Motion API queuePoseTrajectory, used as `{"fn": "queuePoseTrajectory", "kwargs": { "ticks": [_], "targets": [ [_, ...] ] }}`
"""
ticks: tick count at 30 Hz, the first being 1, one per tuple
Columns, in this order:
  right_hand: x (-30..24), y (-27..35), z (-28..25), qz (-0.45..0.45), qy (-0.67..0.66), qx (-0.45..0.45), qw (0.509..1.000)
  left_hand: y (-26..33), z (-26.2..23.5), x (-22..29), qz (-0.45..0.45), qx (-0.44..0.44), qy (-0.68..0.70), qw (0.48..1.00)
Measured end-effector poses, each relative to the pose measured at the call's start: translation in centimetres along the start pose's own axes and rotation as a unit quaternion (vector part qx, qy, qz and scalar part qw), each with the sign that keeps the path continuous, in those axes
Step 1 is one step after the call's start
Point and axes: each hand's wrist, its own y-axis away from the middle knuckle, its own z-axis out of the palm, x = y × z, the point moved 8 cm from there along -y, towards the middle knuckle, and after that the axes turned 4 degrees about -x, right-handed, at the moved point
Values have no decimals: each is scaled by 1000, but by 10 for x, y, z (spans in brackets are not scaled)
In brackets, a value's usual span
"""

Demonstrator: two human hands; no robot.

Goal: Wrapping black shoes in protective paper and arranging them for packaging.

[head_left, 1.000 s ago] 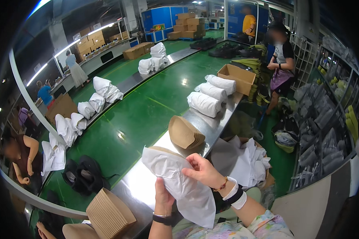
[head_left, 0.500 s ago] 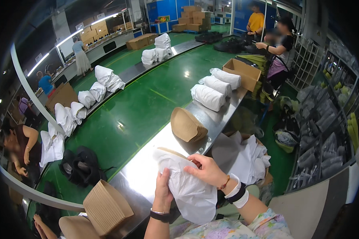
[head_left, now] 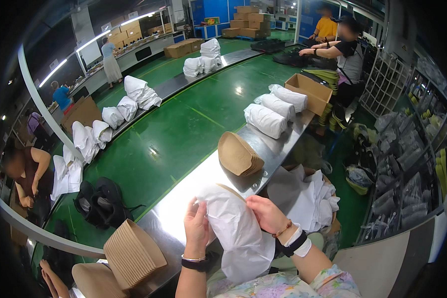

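Between my hands hangs a white paper wrapping (head_left: 238, 228), tapered and creased, with a thin brown cardboard edge showing at its top. My left hand (head_left: 197, 223) pinches its upper left edge between thumb and fingers. At its upper right corner, my right hand (head_left: 267, 213) has thumb and fingertips closed on the rim. Just beyond stands a nested stack of curved brown cardboard forms (head_left: 241, 154) on the metal ledge (head_left: 179, 208). A second cardboard stack (head_left: 134, 253) sits at lower left, beside a smooth rounded brown form (head_left: 97, 280).
Several white wrapped bundles (head_left: 265, 120) lie farther along the ledge before an open carton (head_left: 308, 94). White sheets (head_left: 303, 193) fill a container at right. Black shoes (head_left: 102, 201) rest on the green belt (head_left: 184, 124). Co-workers stand left and far right; a rack (head_left: 407, 174) holds bagged items.
My hands have spread apart: the left has gone to the wrapping's upper left edge, the right to its right corner. At far right, a co-worker has leaned toward the black shoes.
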Motion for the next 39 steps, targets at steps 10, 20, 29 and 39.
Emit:
{"fn": "queuePoseTrajectory", "kwargs": {
  "ticks": [10,20,29,39],
  "targets": [
    [8,-18,32,69,-103,-56,991,-10,5,18,67,25,-94,993],
    [-3,-2,9,46,62,-59,995,-2,66,78,274,-106,-362,885],
    [-24,11,24,-68,242,-46,967,11,62,88,377,66,-374,845],
    [-56,4,41,-225,402,24,887,-10,54,59,283,172,-375,866]
  ]
}}
